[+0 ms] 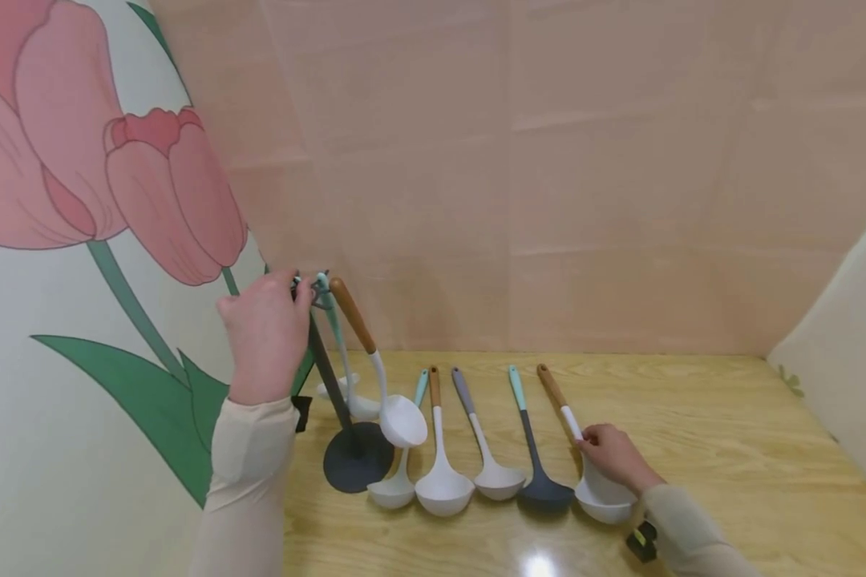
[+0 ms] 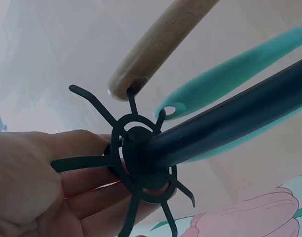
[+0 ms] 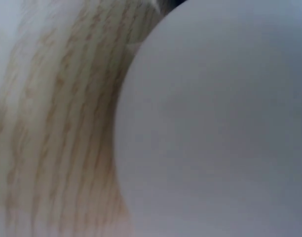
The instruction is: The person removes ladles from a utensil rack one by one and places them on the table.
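Observation:
My left hand (image 1: pixel 263 332) holds the top of a black utensil stand (image 1: pixel 328 373), its fingers behind the hooked ring (image 2: pixel 133 192) in the left wrist view. From the hooks hang a ladle with a brown handle (image 1: pixel 354 314) and a white bowl, and ladles with turquoise handles (image 2: pixel 230 74). On the right, my right hand (image 1: pixel 618 458) pinches the shaft of a white ladle (image 1: pixel 604 506) with a brown handle, lying on the table. That ladle's bowl (image 3: pixel 215 123) fills most of the right wrist view, where the fingers are hidden.
Left of the right hand lie a dark ladle (image 1: pixel 544 493) with a turquoise handle, a white one with a grey handle (image 1: pixel 463 390), and more white ladles in a row. The stand's round base (image 1: pixel 342 473) sits on the wooden table (image 1: pixel 729 449) near the tulip-printed left wall (image 1: pixel 14 417).

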`<state>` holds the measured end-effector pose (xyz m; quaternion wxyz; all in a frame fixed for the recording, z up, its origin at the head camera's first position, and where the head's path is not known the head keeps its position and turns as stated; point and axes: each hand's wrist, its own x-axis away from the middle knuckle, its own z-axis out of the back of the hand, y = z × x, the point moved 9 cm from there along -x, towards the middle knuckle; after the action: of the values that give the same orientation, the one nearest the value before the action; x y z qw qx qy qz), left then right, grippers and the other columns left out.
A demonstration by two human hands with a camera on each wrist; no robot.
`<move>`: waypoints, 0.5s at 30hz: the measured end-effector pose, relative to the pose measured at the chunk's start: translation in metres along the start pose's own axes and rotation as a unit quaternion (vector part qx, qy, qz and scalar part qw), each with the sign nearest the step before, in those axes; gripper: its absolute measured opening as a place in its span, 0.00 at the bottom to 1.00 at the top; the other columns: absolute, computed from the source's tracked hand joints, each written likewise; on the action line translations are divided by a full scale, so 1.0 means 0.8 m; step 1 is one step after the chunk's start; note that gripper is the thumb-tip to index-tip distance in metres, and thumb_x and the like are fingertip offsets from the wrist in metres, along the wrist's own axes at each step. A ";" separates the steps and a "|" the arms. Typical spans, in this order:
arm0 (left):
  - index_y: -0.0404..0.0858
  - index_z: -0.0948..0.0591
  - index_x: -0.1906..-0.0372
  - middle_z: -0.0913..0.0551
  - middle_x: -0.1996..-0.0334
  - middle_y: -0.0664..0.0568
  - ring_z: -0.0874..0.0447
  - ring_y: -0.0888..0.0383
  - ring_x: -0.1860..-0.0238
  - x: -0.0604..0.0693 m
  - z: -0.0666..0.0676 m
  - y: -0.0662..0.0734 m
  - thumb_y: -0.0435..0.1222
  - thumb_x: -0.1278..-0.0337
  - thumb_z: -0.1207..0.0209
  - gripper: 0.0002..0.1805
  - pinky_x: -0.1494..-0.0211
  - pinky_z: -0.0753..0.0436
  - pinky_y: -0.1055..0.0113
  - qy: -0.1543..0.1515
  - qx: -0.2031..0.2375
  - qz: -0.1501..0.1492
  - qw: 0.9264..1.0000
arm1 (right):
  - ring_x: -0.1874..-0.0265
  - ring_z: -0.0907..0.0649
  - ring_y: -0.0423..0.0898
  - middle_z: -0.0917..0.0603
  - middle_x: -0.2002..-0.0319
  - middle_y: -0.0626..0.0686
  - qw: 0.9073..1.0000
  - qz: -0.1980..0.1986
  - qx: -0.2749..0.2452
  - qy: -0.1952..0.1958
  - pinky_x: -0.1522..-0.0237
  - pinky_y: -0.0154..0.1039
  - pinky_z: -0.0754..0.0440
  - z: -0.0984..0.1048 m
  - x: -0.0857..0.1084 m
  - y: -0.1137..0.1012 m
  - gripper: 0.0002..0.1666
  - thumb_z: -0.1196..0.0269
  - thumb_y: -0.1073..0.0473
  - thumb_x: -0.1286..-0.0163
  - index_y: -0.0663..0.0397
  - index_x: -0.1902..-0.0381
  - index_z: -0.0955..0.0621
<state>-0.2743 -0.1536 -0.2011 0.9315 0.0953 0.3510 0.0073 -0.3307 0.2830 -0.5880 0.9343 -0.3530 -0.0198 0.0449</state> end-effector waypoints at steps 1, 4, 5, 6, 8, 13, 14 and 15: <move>0.37 0.19 0.69 0.17 0.75 0.42 0.18 0.42 0.72 -0.001 -0.001 0.001 0.42 0.25 0.48 0.17 0.60 0.29 0.40 -0.004 0.003 0.000 1.000 | 0.73 0.19 0.47 0.14 0.70 0.56 1.000 -0.004 -0.002 -0.003 0.73 0.41 0.22 0.000 0.001 0.000 0.11 0.38 0.62 0.31 0.68 0.62 0.16; 0.36 0.16 0.63 0.16 0.72 0.41 0.18 0.41 0.69 -0.003 -0.003 0.000 0.40 0.26 0.48 0.14 0.57 0.30 0.39 -0.022 0.027 0.007 0.999 | 0.70 0.16 0.50 0.13 0.66 0.61 1.000 -0.006 0.003 0.002 0.71 0.43 0.20 0.004 0.004 -0.003 0.15 0.38 0.62 0.32 0.71 0.54 0.19; 0.36 0.15 0.58 0.16 0.69 0.40 0.18 0.41 0.67 -0.003 -0.004 -0.001 0.40 0.26 0.48 0.14 0.55 0.30 0.39 -0.029 0.037 0.012 0.999 | 0.69 0.15 0.51 0.13 0.66 0.62 1.000 -0.005 0.006 0.006 0.71 0.44 0.19 0.006 0.005 -0.004 0.18 0.38 0.61 0.33 0.72 0.52 0.20; 0.35 0.15 0.54 0.16 0.66 0.39 0.19 0.40 0.65 -0.003 -0.004 -0.003 0.39 0.26 0.49 0.15 0.54 0.31 0.39 -0.035 0.050 0.017 0.998 | 0.69 0.15 0.51 0.13 0.66 0.62 1.000 -0.005 0.010 0.010 0.71 0.44 0.19 0.007 0.006 -0.006 0.20 0.38 0.61 0.33 0.73 0.50 0.21; 0.34 0.16 0.45 0.18 0.60 0.37 0.20 0.39 0.60 -0.004 -0.004 -0.005 0.38 0.27 0.49 0.17 0.53 0.31 0.39 -0.043 0.072 0.024 0.996 | 0.70 0.16 0.50 0.14 0.67 0.61 1.000 0.000 0.018 0.023 0.71 0.44 0.20 0.011 0.009 -0.011 0.23 0.38 0.61 0.33 0.73 0.46 0.23; 0.32 0.19 0.40 0.22 0.56 0.36 0.24 0.40 0.57 -0.005 -0.003 -0.005 0.37 0.29 0.49 0.20 0.53 0.31 0.41 -0.046 0.089 0.025 0.995 | 0.70 0.18 0.51 0.16 0.67 0.60 0.998 0.017 0.028 0.049 0.71 0.45 0.21 0.019 0.013 -0.028 0.23 0.38 0.63 0.34 0.72 0.45 0.23; 0.32 0.18 0.41 0.22 0.57 0.37 0.24 0.40 0.57 -0.005 -0.002 -0.005 0.37 0.29 0.49 0.20 0.53 0.31 0.40 -0.046 0.087 0.025 0.995 | 0.70 0.18 0.51 0.16 0.67 0.60 0.998 0.023 0.029 0.054 0.71 0.46 0.21 0.020 0.014 -0.032 0.23 0.38 0.63 0.34 0.71 0.45 0.23; 0.32 0.18 0.41 0.22 0.57 0.37 0.24 0.40 0.57 -0.005 -0.001 -0.005 0.37 0.30 0.49 0.20 0.53 0.31 0.39 -0.046 0.085 0.025 0.995 | 0.70 0.18 0.51 0.17 0.67 0.60 0.997 0.029 0.031 0.058 0.71 0.46 0.21 0.021 0.014 -0.037 0.22 0.38 0.64 0.35 0.71 0.45 0.23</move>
<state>-0.2784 -0.1576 -0.1998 0.9347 0.1828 0.3049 -0.0037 -0.3183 0.2728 -0.5557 0.9426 -0.3264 0.0465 0.0520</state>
